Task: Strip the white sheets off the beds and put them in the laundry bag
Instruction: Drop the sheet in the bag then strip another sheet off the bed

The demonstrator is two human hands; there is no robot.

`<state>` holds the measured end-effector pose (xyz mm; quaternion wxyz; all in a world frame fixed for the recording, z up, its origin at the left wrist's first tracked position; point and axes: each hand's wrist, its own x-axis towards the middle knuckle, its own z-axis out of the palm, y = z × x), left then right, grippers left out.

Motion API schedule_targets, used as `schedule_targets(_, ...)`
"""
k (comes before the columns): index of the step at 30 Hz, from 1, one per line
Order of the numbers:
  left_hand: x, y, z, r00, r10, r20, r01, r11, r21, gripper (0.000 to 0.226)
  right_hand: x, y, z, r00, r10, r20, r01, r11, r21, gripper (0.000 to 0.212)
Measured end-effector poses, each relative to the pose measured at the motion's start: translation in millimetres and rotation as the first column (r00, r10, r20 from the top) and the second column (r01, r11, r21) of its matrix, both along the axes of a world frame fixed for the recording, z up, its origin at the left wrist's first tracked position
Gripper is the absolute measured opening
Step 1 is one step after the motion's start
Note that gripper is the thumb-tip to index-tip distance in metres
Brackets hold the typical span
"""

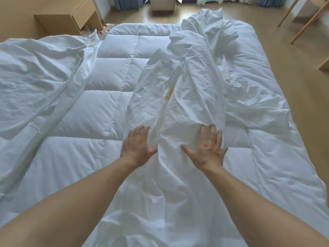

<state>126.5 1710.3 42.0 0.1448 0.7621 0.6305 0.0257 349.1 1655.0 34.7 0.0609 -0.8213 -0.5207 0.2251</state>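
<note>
A crumpled white sheet (pixel 179 97) runs in a long bunched ridge down the middle of the bed, over a quilted white duvet (pixel 110 75). My left hand (pixel 138 147) lies on the ridge's left flank with fingers straight, thumb against the fabric. My right hand (pixel 207 148) rests flat on the ridge's right side, fingers spread. Neither hand grips the cloth. A second mass of white sheet (pixel 35 81) is heaped along the bed's left side. No laundry bag is in view.
A wooden bedside cabinet (pixel 71 16) stands at the far left, with small red and white items (pixel 103 31) on the floor beside it. A cardboard box (pixel 162 4) sits on the floor beyond the bed. Wooden furniture legs (pixel 306 20) rise at the far right.
</note>
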Motion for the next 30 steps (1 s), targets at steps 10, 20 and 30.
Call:
schedule_targets(10,7.9,79.0,-39.9,0.754,0.638,0.155,-0.550,0.743,-0.381,0.132,24.1,67.3,-37.3,0.849,-0.403,-0.342,0.419,0.907,-0.027,0.146)
schedule_targets(20,46.5,63.1,19.6,0.654,0.522,0.548,-0.277,0.839,-0.468,0.029,-19.4,65.9,-4.6,0.774,-0.320,-0.547,0.442,0.891,0.105,0.057)
schedule_targets(30,36.1,17.2,114.7,0.567,0.507,0.649,-0.351,0.862,-0.367,0.029,-40.7,30.4,86.8,0.772,-0.148,-0.619,0.426,0.843,0.329,0.039)
